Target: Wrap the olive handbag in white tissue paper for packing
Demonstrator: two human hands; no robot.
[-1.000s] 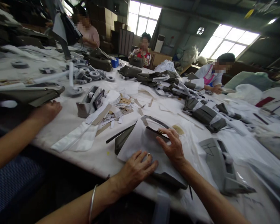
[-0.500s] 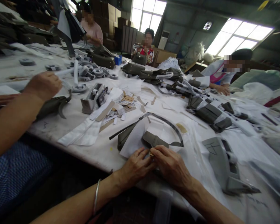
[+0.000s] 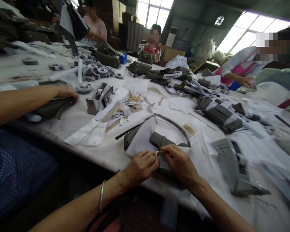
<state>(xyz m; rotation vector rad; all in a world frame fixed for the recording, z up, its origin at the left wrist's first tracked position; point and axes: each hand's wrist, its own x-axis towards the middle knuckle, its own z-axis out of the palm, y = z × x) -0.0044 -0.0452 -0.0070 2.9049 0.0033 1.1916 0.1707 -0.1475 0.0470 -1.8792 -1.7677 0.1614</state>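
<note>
An olive-grey handbag (image 3: pixel 130 138) lies at the table's front edge, its thin strap (image 3: pixel 177 125) arching behind it. White paper (image 3: pixel 141 137) covers part of the body, and a flap (image 3: pixel 160 140) sits over the paper. My left hand (image 3: pixel 142 165), wearing a bangle on the wrist, pinches a small shiny metal fitting (image 3: pixel 157 153) at the bag's front. Close beside it, my right hand (image 3: pixel 181 163) grips a small gold-coloured metal piece (image 3: pixel 162 151) between thumb and fingers. Its exact kind is too small to tell. The fingers hide part of the bag.
On the left a co-worker's hand (image 3: pixel 66 92) rests on another dark bag (image 3: pixel 54 109). A grey tape dispenser (image 3: pixel 98 98) stands behind paper scraps (image 3: pixel 131 101). To the right are a larger grey dispenser (image 3: pixel 228 164) and piled bags (image 3: pixel 218 114). Tape rolls (image 3: pixel 102 71) lie farther back.
My hands have parted slightly, showing the metal pieces between the fingertips. The co-worker's hand on the left has lowered onto a bag. The person at right has shifted right.
</note>
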